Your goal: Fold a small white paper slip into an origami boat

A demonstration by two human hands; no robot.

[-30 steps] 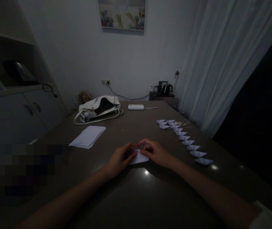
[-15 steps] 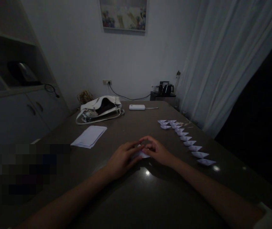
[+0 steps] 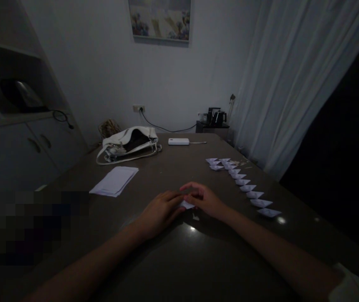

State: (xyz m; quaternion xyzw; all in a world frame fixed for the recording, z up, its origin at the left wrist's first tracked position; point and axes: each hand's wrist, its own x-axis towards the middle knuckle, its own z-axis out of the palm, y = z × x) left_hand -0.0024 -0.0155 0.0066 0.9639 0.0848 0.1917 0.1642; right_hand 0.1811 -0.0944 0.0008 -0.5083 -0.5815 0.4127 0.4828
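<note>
- White paper stack [image 3: 115,181], left of and beyond the grip.
- Left hand [image 3: 160,209] flatter than a second ago, covering more of the folded paper [image 3: 188,204] between both hands; probably pressing a crease. Cannot tell any pinch.
- Right hand [image 3: 209,201] curled, thumb at paper, forefinger raised; pinch hidden.
- Paper boats [image 3: 255,195] rowed rightward.

At centre left on the surface [image 3: 154,178], a white handbag [image 3: 122,137], open, dark inside. Right of it, a white oblong device [image 3: 178,141] with a strap [image 3: 197,142]. At top centre, a framed picture [image 3: 160,21] on a pale wall [image 3: 104,63]; below, a wall socket [image 3: 138,108] with a black cable [image 3: 163,127]. Right of centre, a black kettle [image 3: 218,118]. At upper right, a white curtain [image 3: 277,75]. At far left, a cabinet [image 3: 39,159] with two handles [image 3: 34,145].
</note>
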